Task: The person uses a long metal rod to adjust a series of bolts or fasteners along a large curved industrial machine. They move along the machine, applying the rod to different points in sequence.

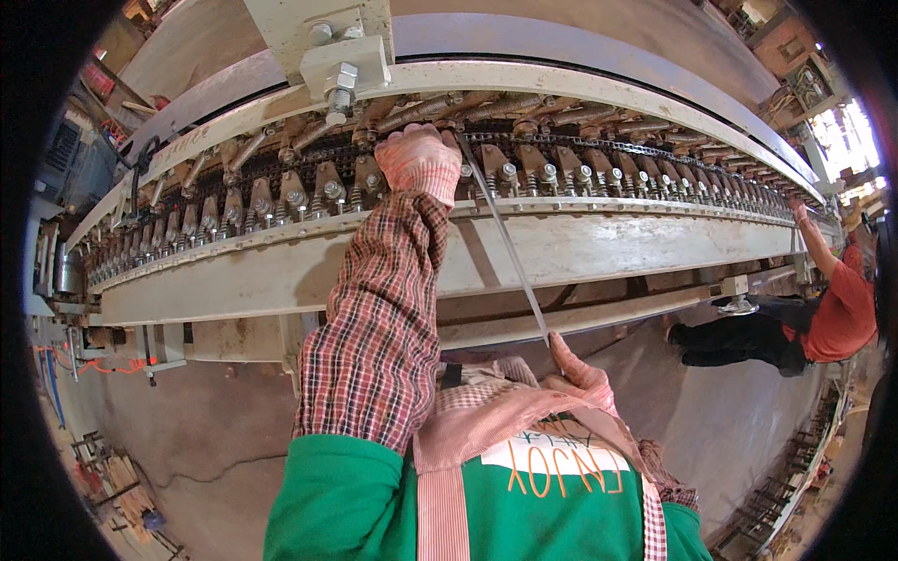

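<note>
Green cloth covers our chest, the shirt (351, 481) lying nearest under a pink striped apron (477, 438), both on the near side of the beam (599, 254). Just beyond the apron, our gloved right hand (582, 379) is closed on the lower end of a pale strip (510, 245), short of the beam. From there the strip slants up across the beam's front face and over its top edge to the brackets (568, 170) behind. Our left arm, in a checked sleeve (374, 327), reaches over the beam, and the gloved left hand (421, 161) rests on the row behind it, just beside the strip's upper end; its fingers curl out of sight, so we cannot tell whether they grip anything. Behind the brackets, farther from the beam, run a chain (599, 143) and springs (412, 113), then a pale rail (599, 89). We judge the work to be partway: the strip is up at the row, but most of its length lies outside, in front of the beam, and we see nothing securing it. How its upper end sits is hidden from us. Near the beam's right end, a co-worker in a red top (835, 323) has a hand (801, 214) up at the row.
</note>
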Tool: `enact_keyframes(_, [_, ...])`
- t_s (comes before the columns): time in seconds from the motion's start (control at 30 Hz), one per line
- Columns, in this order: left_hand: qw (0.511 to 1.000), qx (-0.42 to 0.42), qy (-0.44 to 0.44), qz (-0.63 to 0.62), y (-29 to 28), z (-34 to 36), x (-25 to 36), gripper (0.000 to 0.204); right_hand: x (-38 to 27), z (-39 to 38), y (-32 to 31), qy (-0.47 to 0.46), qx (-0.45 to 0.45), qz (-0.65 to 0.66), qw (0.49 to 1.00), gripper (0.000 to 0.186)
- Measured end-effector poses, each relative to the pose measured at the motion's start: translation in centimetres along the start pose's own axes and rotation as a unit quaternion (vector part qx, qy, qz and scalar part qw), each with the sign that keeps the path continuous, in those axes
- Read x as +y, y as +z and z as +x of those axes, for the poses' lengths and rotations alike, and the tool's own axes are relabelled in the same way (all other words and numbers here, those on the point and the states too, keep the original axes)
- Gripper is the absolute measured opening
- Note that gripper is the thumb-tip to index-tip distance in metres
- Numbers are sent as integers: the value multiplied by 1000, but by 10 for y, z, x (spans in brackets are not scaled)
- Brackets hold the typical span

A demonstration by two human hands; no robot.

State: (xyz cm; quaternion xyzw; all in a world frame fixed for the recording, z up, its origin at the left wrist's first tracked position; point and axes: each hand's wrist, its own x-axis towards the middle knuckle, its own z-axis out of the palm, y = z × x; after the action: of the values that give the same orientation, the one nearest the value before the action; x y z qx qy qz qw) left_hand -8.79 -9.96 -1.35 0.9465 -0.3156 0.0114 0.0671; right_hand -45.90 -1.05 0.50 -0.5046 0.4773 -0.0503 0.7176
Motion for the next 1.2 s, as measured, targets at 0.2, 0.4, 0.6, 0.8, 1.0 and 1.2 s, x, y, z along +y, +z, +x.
enact_keyframes(0.2, [999, -22, 21, -13, -8, 1, 15, 41, 14, 13, 19, -31, 10, 52, 998, 67])
enact_keyframes(0.4, [999, -24, -29, 10, -4, 7, 6, 44, -5, -5, 16, -10, 43, 12, 999, 66])
enact_keyframes(0.6, [999, -9, 38, -5, -7, 2, 8, 40, -17, -18, 11, -6, 100, -107, 989, 59])
enact_keyframes(0.8, [999, -28, 13, 7, -11, 0, 8, 41, -30, -18, 9, -13, 99, -207, 973, 61])
enact_keyframes(1.0, [999, 4, 18, 29, 1, 2, 6, 40, -43, -8, 32, 113, 121, -306, 937, 56])
enact_keyframes(1.2, [999, -35, 5, -20, 0, 7, 6, 41, -10, 28, 46, -66, 77, -58, 993, 60])
